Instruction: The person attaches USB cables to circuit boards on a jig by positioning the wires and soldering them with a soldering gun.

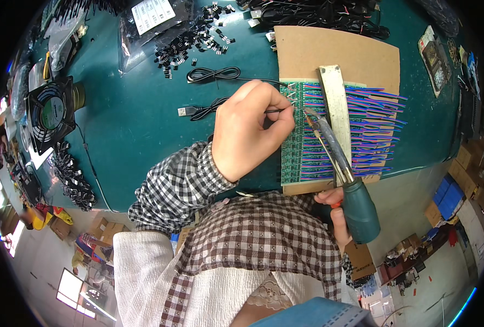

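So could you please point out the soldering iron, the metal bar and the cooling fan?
soldering iron [358, 210]: head view, on its teal handle.
metal bar [337, 111]: head view, mid-length of bar.
cooling fan [51, 111]: head view, on its hub.

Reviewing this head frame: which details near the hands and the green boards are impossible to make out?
- Left hand: what its fingertips pinch is too thin to identify; a dark wire seems to run there.
- Soldering iron tip contact with the green boards: too small to confirm.
- Right hand: mostly hidden behind the iron's handle and the checked sleeve.
- Boards under the metal bar: covered.
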The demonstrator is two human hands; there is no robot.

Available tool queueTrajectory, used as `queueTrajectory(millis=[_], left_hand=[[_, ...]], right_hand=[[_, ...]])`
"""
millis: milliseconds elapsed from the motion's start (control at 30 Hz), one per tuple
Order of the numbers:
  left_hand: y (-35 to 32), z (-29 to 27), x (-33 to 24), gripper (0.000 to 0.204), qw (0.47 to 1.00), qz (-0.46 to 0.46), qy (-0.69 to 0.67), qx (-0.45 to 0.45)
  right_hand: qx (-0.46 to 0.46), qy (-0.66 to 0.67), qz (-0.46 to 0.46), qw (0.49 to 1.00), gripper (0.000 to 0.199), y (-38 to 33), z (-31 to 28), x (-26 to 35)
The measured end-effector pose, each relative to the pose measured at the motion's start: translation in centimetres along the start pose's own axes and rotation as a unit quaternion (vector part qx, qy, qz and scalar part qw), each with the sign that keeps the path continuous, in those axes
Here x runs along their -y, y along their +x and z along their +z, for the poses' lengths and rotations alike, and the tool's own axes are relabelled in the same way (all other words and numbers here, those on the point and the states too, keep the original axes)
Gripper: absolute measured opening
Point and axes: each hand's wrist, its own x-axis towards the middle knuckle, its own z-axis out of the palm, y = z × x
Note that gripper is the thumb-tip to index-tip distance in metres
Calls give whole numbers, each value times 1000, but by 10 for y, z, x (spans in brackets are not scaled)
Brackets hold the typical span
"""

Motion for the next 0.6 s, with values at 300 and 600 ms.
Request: queueTrajectory(millis=[300, 600], left_hand=[[4, -4, -2, 12, 1000, -6, 0, 25], [6, -4, -2, 12, 1000, -5, -4, 21]], right_hand=[[-52, 7, 31, 998, 44, -4, 4, -6], [-53, 13, 24, 998, 43, -4, 5, -7]])
